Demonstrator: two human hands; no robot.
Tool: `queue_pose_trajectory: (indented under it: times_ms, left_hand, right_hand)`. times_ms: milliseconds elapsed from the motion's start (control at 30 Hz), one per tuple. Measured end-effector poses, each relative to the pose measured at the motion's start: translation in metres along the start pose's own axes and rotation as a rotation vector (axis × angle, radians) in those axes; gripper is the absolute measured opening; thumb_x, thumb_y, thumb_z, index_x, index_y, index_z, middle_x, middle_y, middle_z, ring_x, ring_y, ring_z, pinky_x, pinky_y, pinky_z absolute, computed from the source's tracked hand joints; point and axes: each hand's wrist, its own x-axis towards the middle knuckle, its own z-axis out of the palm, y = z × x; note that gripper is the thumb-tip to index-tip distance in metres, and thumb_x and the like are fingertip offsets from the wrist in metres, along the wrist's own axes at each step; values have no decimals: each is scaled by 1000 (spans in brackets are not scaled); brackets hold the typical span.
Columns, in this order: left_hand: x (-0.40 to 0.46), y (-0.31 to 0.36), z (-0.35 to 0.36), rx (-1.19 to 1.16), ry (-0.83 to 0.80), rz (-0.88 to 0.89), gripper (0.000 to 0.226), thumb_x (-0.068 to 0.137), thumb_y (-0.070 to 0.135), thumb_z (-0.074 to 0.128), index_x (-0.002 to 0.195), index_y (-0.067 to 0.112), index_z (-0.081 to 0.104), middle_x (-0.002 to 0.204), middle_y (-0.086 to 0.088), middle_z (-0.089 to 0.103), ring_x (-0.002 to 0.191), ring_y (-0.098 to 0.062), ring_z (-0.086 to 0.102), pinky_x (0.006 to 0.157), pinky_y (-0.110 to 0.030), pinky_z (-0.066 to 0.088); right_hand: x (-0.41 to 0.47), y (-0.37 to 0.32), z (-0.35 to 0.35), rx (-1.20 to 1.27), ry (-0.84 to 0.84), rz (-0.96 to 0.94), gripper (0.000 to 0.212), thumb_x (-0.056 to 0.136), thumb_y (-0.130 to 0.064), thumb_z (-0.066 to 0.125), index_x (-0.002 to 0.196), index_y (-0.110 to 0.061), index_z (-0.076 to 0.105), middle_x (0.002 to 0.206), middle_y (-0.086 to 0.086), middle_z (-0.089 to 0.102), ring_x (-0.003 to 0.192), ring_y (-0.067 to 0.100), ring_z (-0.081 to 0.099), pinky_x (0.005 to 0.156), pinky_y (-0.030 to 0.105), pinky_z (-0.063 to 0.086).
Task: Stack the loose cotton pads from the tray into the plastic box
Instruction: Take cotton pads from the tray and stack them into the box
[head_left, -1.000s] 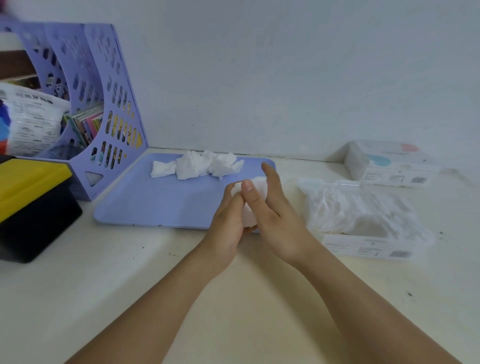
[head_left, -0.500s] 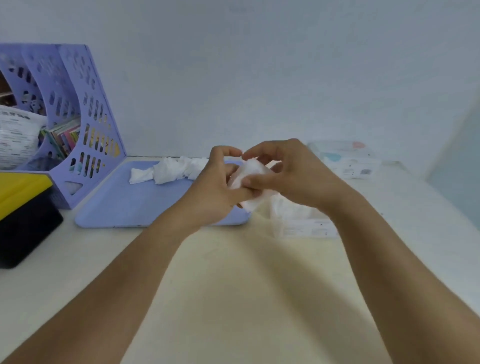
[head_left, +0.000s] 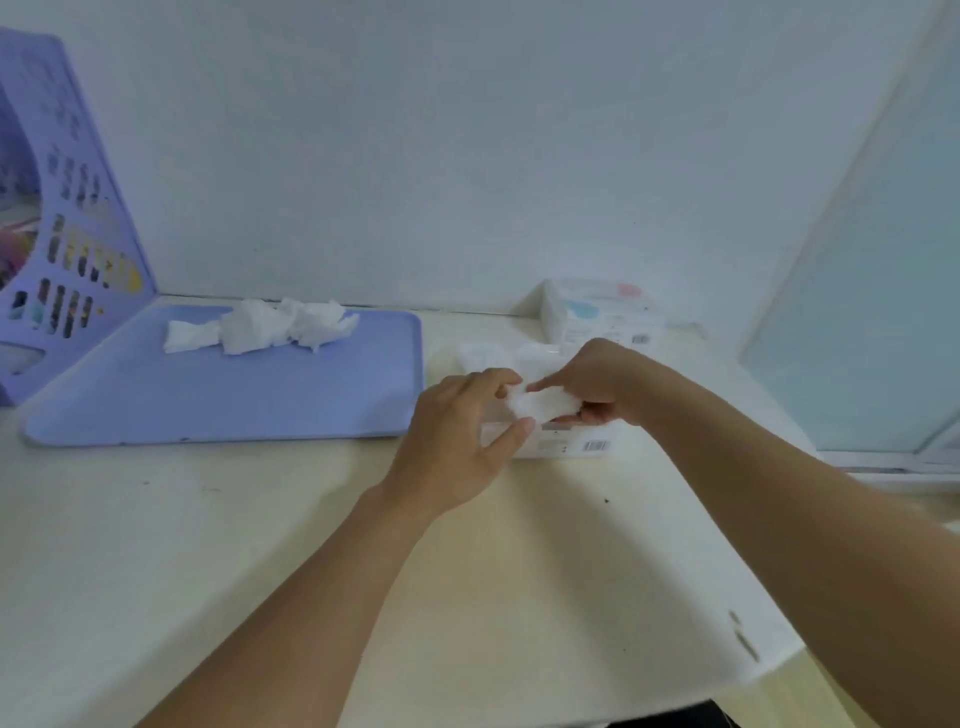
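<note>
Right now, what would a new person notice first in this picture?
First, the two hands at centre right: the left hand and right hand pinch one white cotton pad over the plastic box. Next, the heap of loose pads at the far edge of the purple tray.

White cotton pads on lilac tray (file rack same lilac, w/ slot-pattern holes), cream table.

Tray on the table, left of the plastic box; loose cotton pads heaped at the tray's far edge. File rack stood behind the tray's left corner, against the wall. Second box lay behind the plastic box. Both hands met over the plastic box, left hand nearer the tray, right hand beyond, one pad held between them
</note>
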Motion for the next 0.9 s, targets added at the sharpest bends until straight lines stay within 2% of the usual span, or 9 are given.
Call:
queue_pose_trajectory:
  times_ms: [67,200,333,467,567,633,700,800,900]
  left_hand:
    - [-2,-3,3,48,-48,91,35,90,42,65,121,25,64,103,8,69,95,-15,61,85,-34,47]
    - [-7,-12,2,106,-146,180,34,93,39,60,123,26,68,94,7,66,92,-16,54,81,-32,45]
    - [-9,-11,2,103,-159,183,33,94,38,60,123,25,66,99,9,66,97,-14,51,82,-34,46]
    - [-10,-9,3,79,-162,137,25,92,31,63,115,21,61,104,8,60,100,-13,50,85,-36,48]
    - [-9,-9,2,45,-127,125,17,92,21,63,106,23,53,99,15,47,94,-8,44,81,-33,46]
    - [-8,-12,1,45,-125,116,14,93,21,63,103,21,53,98,14,49,92,-9,47,80,-33,45]
    - [-5,-17,-1,65,-130,120,11,94,21,63,102,17,58,98,7,55,92,-13,51,78,-37,47]
    - [-1,-15,-9,-44,-184,10,20,95,23,64,114,16,62,108,5,61,98,-12,58,85,-34,51]
    - [12,-19,-40,-256,-49,-149,20,93,23,69,112,21,67,108,9,68,103,-4,63,91,-20,48]
  right_hand:
    - [4,0,7,-305,145,-114,40,77,-29,84,63,-10,51,44,1,56,31,11,49,35,16,32]
    - [7,6,28,-668,310,-313,39,76,-29,79,65,-13,46,63,2,53,53,16,49,46,24,32]
    - [1,5,13,-817,423,-359,47,74,-57,75,71,-18,50,70,-2,59,61,15,54,50,26,35]
    - [3,16,-8,-635,244,-771,40,93,-53,58,71,-21,71,70,-6,67,74,17,63,64,27,46]
    - [10,38,1,-755,32,-887,64,96,-66,31,63,-20,60,63,2,58,81,22,60,77,38,49]
    - [13,49,6,-915,33,-926,62,100,-65,18,69,-26,56,66,-7,56,98,9,50,93,34,40]
    - [12,49,10,-905,62,-879,71,97,-69,10,72,-24,60,69,-7,58,102,9,50,96,33,36]
    - [3,13,21,-791,-8,-596,99,79,-88,0,79,-19,71,76,2,66,85,18,60,89,34,43]
    - [-19,-49,21,-783,-51,-469,89,89,-82,16,80,-16,76,80,-5,69,84,16,63,86,34,46]
